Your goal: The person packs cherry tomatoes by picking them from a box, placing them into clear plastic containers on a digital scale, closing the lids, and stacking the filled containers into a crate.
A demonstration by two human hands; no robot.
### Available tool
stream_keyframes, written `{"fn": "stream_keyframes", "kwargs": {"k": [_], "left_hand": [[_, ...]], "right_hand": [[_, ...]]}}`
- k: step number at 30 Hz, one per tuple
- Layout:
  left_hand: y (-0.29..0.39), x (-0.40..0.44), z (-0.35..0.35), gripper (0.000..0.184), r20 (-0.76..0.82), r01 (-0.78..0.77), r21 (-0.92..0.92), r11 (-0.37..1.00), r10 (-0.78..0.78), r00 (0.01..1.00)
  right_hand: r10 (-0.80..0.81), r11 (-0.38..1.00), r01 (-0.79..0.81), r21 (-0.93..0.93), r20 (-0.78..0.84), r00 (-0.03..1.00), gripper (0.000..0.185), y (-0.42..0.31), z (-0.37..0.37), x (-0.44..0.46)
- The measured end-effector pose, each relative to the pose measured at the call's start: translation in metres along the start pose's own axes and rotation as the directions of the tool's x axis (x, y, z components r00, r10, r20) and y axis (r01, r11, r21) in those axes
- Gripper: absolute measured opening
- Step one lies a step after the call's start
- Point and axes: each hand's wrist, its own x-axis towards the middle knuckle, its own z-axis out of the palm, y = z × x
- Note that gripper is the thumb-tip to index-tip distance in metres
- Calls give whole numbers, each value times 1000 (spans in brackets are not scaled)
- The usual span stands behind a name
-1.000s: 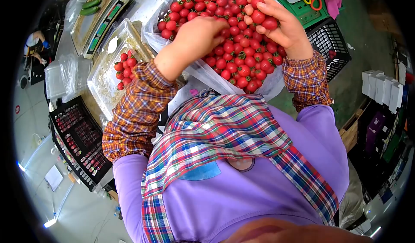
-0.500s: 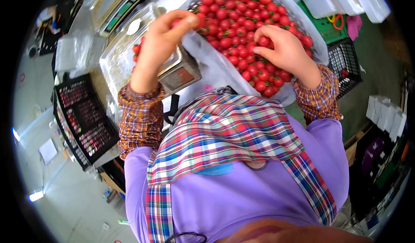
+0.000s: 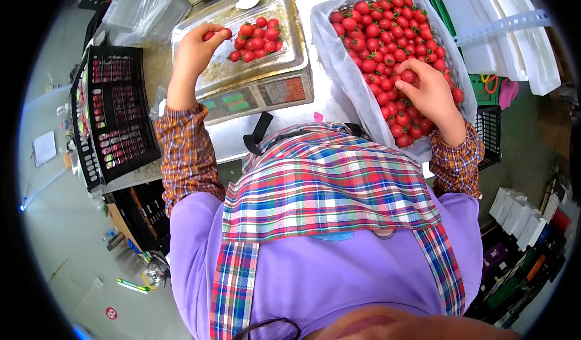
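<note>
My qty check: 2 hands point(image 3: 430, 95), 2 digital scales point(image 3: 299, 80), 1 plaid apron point(image 3: 327, 183).
Approx. 14 cherry toms point(image 3: 258, 33) on the nearer scale; 1 lined bin point(image 3: 330, 34) w/ too many toms to count.

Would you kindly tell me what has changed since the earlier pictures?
The left hand moved leftward from the lined crate to over the weighing scale, carrying at least one cherry tomato. The right hand, which held several up, now shows one at its fingertips. The tomato cluster stays on the scale.
</note>
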Motion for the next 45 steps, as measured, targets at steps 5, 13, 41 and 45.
{"fn": "stream_keyframes", "kwargs": {"k": [5,13,41,45], "left_hand": [[0,11,3,39,-83,-34,161,986,48,995],[2,-5,-44,42,219,160,-924,349,136,966],[40,5,40,32,287,65,-492,868,91,954],[37,17,52,36,121,-270,18,963,266,956]], "right_hand": [[-9,975,35,218,-120,993,19,-21,0,-4],[-171,-538,-230,811,162,972,40,-28,20,-6],[155,758,-338,557,349,924,28,-103,136,190],[100,957,-174,232,299,949,28,-103,127,207]]}}
